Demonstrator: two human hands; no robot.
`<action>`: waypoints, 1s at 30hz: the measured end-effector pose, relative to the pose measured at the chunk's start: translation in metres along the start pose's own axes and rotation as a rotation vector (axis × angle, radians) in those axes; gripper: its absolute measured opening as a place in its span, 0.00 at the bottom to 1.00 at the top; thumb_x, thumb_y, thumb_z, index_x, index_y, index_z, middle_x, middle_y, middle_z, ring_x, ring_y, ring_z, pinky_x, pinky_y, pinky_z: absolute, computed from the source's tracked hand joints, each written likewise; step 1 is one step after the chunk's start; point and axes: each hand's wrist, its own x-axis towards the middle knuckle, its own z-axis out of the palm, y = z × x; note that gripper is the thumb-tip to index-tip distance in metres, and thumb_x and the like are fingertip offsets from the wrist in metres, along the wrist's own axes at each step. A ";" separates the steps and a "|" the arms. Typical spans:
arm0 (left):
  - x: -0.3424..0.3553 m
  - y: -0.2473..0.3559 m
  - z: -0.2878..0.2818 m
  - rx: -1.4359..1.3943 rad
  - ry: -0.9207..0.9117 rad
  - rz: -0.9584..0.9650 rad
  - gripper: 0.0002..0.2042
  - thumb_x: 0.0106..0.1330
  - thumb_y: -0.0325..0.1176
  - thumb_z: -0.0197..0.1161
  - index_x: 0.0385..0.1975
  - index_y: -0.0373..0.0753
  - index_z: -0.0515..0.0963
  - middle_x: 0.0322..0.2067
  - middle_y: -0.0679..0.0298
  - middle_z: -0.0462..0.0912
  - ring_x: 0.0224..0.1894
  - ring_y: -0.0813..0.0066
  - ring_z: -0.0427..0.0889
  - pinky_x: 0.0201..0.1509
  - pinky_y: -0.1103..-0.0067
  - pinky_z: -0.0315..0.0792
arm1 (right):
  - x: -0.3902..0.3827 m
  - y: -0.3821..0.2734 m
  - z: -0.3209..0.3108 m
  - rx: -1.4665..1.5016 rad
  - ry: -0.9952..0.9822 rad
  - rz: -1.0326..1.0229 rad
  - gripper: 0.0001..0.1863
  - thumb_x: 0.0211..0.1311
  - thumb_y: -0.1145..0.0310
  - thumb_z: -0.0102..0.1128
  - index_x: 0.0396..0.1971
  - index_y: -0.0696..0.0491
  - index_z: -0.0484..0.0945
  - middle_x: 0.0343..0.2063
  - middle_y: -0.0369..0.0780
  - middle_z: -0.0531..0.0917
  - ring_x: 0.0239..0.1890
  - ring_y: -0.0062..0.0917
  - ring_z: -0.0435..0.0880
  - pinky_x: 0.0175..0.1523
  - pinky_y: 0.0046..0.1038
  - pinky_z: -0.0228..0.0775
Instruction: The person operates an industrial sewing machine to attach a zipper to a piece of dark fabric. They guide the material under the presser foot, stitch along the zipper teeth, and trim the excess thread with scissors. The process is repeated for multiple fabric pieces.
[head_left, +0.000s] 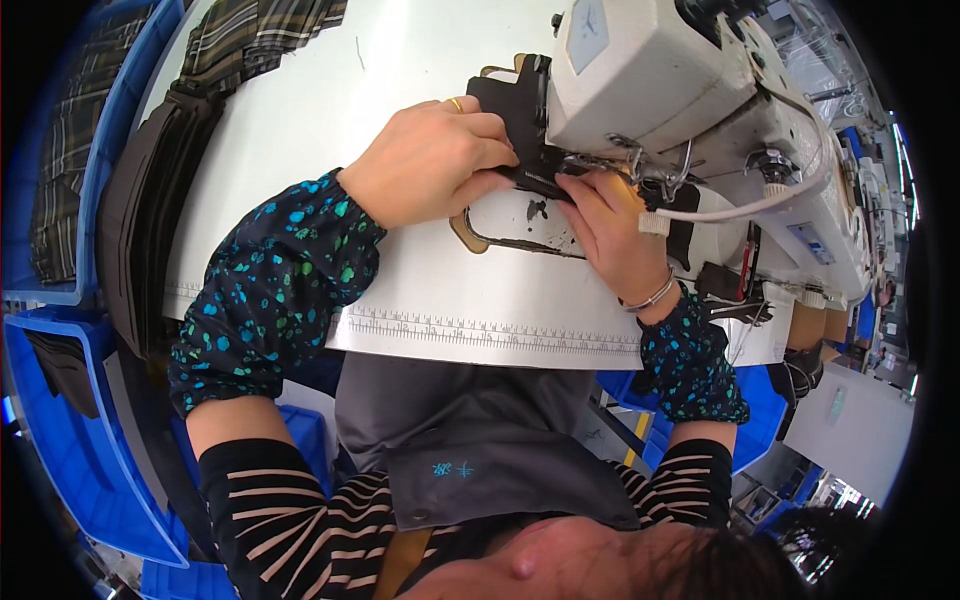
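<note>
A black flat piece (508, 108), like leather or thick cloth, lies on the sewing machine's bed under the head of a white sewing machine (640, 85). My left hand (435, 160), with a yellow ring, pinches the near-left edge of this piece between thumb and fingers. Just right of it, my right hand (618, 235) is closed on the same piece's near edge, close beside the needle area. The machine head and my fingers hide part of the piece. Around the bed runs a slot with a tan edge (468, 235).
A printed ruler (480, 332) runs along the table's near edge. At left stand a stack of dark brown pieces (150, 210), folded plaid cloth (250, 45) and a blue bin (120, 440). A red-handled tool (749, 262) and dark scraps (725, 285) lie right of my right hand.
</note>
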 end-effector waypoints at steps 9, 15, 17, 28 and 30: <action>-0.002 -0.006 0.015 0.059 0.121 0.053 0.08 0.62 0.29 0.72 0.41 0.44 0.89 0.38 0.72 0.88 0.42 0.67 0.84 0.45 0.73 0.81 | 0.001 0.001 0.002 -0.164 0.195 -0.096 0.13 0.64 0.65 0.72 0.48 0.48 0.87 0.38 0.36 0.89 0.32 0.31 0.90 0.33 0.29 0.80; -0.002 -0.005 0.016 0.043 0.157 0.039 0.09 0.60 0.29 0.72 0.41 0.44 0.89 0.39 0.72 0.88 0.43 0.67 0.85 0.46 0.73 0.81 | -0.002 -0.017 -0.004 -0.201 0.104 -0.332 0.17 0.57 0.66 0.73 0.47 0.49 0.87 0.29 0.31 0.77 0.29 0.26 0.79 0.28 0.30 0.72; -0.002 -0.004 0.016 0.051 0.155 0.065 0.10 0.59 0.29 0.73 0.41 0.43 0.89 0.41 0.71 0.88 0.44 0.67 0.85 0.47 0.74 0.82 | -0.003 -0.024 -0.001 -0.202 0.066 -0.280 0.18 0.57 0.67 0.72 0.49 0.52 0.86 0.28 0.33 0.75 0.29 0.27 0.77 0.31 0.32 0.70; 0.000 -0.004 0.013 0.129 0.093 0.121 0.10 0.58 0.27 0.72 0.40 0.39 0.88 0.42 0.69 0.87 0.44 0.68 0.85 0.45 0.74 0.83 | -0.003 -0.029 0.003 -0.225 0.030 -0.126 0.22 0.61 0.65 0.71 0.55 0.55 0.85 0.27 0.36 0.76 0.28 0.30 0.78 0.33 0.33 0.69; 0.000 -0.004 0.014 0.109 0.103 0.114 0.10 0.59 0.27 0.71 0.40 0.39 0.88 0.41 0.69 0.87 0.44 0.67 0.85 0.45 0.74 0.82 | -0.003 -0.029 0.003 -0.224 0.042 -0.122 0.22 0.62 0.65 0.71 0.56 0.54 0.85 0.26 0.36 0.76 0.26 0.30 0.78 0.31 0.32 0.70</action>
